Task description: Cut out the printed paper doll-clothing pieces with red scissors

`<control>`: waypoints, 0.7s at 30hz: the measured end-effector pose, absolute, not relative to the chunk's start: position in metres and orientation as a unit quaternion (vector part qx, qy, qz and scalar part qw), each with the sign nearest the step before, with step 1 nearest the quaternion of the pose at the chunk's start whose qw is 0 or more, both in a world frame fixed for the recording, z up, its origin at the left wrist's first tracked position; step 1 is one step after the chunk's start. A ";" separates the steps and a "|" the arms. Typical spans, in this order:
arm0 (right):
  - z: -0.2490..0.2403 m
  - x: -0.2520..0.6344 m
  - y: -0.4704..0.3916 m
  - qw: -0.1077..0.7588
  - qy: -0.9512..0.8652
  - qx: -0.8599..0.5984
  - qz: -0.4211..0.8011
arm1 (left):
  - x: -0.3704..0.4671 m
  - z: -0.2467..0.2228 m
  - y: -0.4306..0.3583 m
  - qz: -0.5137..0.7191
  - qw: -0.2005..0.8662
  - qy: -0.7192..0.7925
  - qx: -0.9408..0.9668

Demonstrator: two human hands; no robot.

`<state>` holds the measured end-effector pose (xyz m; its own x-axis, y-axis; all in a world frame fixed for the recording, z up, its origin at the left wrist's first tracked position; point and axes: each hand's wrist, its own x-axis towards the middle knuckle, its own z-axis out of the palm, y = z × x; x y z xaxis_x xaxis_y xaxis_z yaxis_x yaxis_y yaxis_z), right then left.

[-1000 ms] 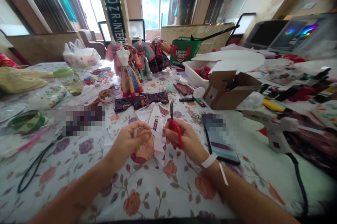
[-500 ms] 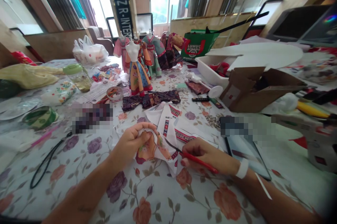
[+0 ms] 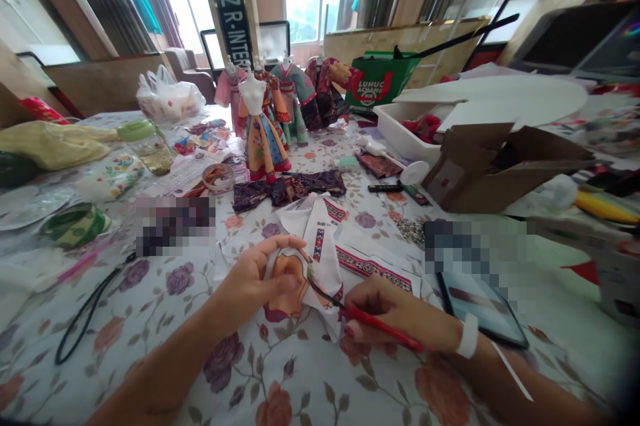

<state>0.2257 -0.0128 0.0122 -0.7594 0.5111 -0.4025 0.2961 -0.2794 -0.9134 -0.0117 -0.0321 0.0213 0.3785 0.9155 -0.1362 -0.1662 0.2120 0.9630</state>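
Note:
My left hand (image 3: 267, 273) pinches a piece of printed fabric (image 3: 285, 303), orange with a dark wavy outline and a white margin. The fingers of my right hand (image 3: 385, 306) are wrapped round red-handled scissors (image 3: 383, 329). Their dark, narrow blades point left and touch or overlap the fabric's right edge; whether they are parted I cannot tell. Beneath and behind lies white cloth (image 3: 323, 226) printed with red and black patterned bands. A white strip (image 3: 467, 336) circles my right wrist.
Behind the cloth lies a dark patterned fabric strip (image 3: 295, 187). Farther back stand several small dress forms in costumes, one with a white torso (image 3: 253, 96). A cardboard box (image 3: 463, 176) and a phone-like device (image 3: 493, 313) are on the right. A green tape roll (image 3: 75, 225) lies left.
My left thumb has shifted over the fabric, which is turned so more of its orange face shows. The right hand and scissors have moved slightly right and down in view.

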 end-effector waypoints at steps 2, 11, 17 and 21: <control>0.012 0.225 -0.014 0.074 -0.593 -0.336 0.728 | -0.012 0.021 -0.032 0.411 0.668 0.390 0.483; 0.010 0.222 -0.018 0.086 -0.585 -0.345 0.729 | -0.007 0.023 -0.033 0.436 0.658 0.373 0.488; 0.010 0.220 -0.020 0.101 -0.585 -0.328 0.734 | -0.005 0.023 -0.035 0.462 0.648 0.374 0.477; 0.010 0.220 -0.020 0.099 -0.589 -0.333 0.730 | -0.005 0.024 -0.035 0.471 0.639 0.379 0.475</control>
<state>0.2197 -0.0198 0.0103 -0.7590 0.5363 -0.3692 0.2480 -0.2862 -0.9255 -0.0046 -0.0354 0.0237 0.2688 0.9625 -0.0372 -0.2423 0.1049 0.9645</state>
